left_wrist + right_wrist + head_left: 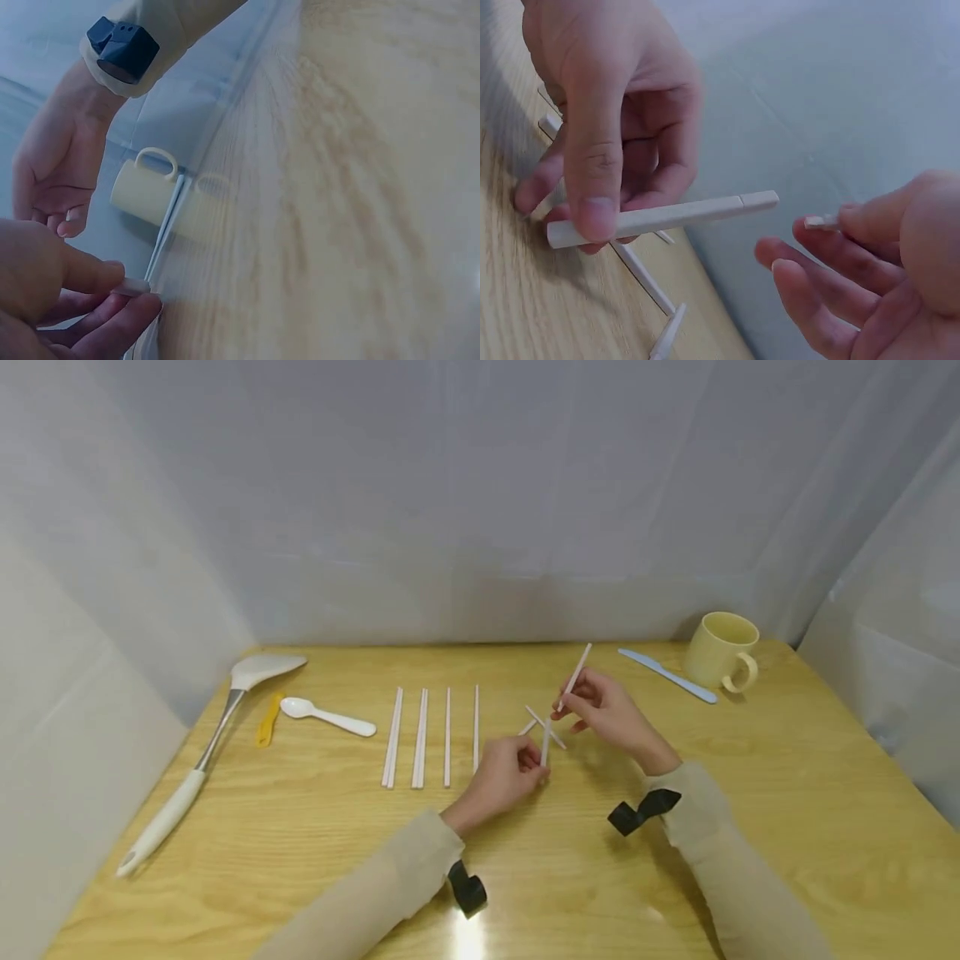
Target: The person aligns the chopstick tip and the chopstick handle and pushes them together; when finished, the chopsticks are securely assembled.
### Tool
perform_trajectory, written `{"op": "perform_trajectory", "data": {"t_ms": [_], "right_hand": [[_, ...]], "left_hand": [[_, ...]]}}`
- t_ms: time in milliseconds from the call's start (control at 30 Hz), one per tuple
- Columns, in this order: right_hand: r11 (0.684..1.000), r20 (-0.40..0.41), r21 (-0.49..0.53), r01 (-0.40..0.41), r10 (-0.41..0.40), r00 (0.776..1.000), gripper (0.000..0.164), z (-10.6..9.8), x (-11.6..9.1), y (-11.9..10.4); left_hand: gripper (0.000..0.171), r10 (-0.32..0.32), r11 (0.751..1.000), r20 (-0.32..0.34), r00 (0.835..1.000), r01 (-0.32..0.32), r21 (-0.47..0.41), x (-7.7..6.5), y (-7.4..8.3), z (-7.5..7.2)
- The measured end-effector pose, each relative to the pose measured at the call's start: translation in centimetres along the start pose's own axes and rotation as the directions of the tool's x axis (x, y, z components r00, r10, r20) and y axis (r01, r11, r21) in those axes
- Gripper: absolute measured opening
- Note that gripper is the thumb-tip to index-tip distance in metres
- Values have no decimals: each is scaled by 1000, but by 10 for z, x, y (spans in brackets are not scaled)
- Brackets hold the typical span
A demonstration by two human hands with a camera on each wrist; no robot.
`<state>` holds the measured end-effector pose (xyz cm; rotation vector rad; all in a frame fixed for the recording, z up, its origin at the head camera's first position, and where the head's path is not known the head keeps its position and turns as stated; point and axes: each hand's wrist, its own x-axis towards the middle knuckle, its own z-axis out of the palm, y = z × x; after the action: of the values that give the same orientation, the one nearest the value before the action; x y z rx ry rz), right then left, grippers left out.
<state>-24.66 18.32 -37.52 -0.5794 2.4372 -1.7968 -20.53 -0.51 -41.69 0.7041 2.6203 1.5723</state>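
My left hand [504,774] pinches a white chopstick [545,745] near one end between thumb and fingers, and the stick points away from me. A groove rings this chopstick [131,286] near its far end, as the right wrist view shows. To the right and a little farther back, my right hand [609,714] pinches another white chopstick [576,675], which slants up and right. The end of this one [819,223] shows close to the tip of the left hand's stick. Under and between the hands, two more chopsticks [557,740] lie crossed on the table.
Left of my hands lie two chopstick pairs [392,739] and two single chopsticks [447,739], roughly parallel. Farther left are a white spoon [330,717], a small yellow utensil [268,720] and a long-handled turner [172,806]. A blue knife [667,677] and yellow mug [712,653] are back right.
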Motion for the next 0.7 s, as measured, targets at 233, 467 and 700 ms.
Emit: {"op": "perform_trajectory", "data": {"t_ms": [233,467,700], "right_hand": [[1000,132,-1,20,-20,991,15,4,-4,-2],[999,139,-41,10,-4,990,13,8,-7,-7],[998,145,-64,1,8,989,10,8,-7,-9]], "left_hand": [[5,10,1000,42,999,-10,-1,-4,-2,1],[8,34,997,54,998,-37,71,-5,-1,4],[6,-19,1000,93,996,16,26,-7,0,4]]}}
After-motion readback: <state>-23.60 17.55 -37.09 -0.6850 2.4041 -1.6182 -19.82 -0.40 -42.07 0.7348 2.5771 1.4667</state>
